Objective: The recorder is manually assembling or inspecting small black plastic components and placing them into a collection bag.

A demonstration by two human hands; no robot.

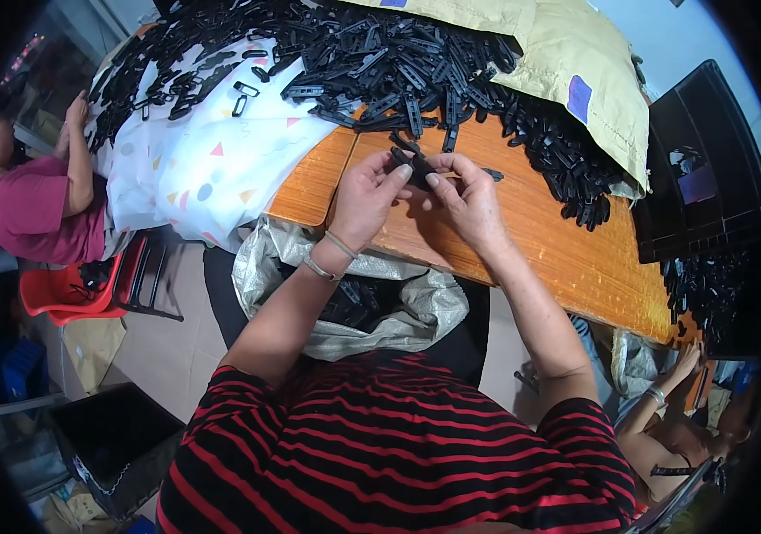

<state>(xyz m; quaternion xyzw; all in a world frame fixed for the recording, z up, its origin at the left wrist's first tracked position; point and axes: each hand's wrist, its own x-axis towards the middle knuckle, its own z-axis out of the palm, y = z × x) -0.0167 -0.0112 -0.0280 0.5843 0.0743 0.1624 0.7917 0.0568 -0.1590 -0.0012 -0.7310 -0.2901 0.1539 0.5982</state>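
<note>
My left hand (368, 198) and my right hand (471, 203) are together over the front of the wooden table (523, 238). Between the thumbs and fingers of both is a slim black plastic part (418, 167); whether it is one piece or two pressed together I cannot tell. Just beyond my hands rises a large heap of similar long black plastic parts (380, 62). One such part (493, 174) lies by my right fingers. Below my wrists, a pale woven sack (434, 311) hangs open at the table's edge with black parts inside.
A yellowish paper sack (567, 53) spills more black parts at the back right. A black bin (701, 169) stands right of it. Patterned white sheeting (220, 169) covers the table's left. Co-workers (38, 205) sit left and right. A red chair (69, 298) and black crate (118, 445) stand left.
</note>
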